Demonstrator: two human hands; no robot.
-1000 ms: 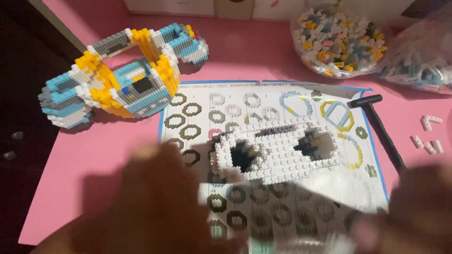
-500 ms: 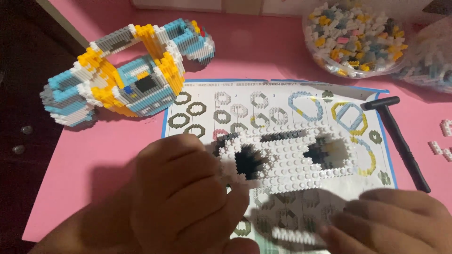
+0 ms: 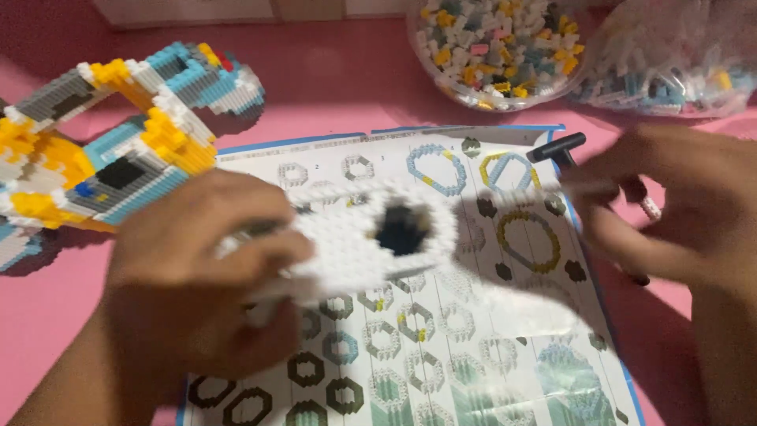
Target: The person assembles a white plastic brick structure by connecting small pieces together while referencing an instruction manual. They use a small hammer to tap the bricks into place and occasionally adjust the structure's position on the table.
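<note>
From the head camera I see my left hand (image 3: 209, 276) grasping a white brick plate (image 3: 371, 237) with a dark hole in it, fingers wrapped round its left end, lifted over the instruction sheet (image 3: 441, 347) of ring diagrams. My right hand (image 3: 678, 205) is blurred near the sheet's right edge, fingers spread loose with nothing clearly in them, beside a black T-shaped tool (image 3: 556, 148). A blue, yellow and white brick model (image 3: 102, 158) sits at the left on the pink table (image 3: 331, 87); two clear bags of small bricks (image 3: 497, 47) lie at the top
</note>
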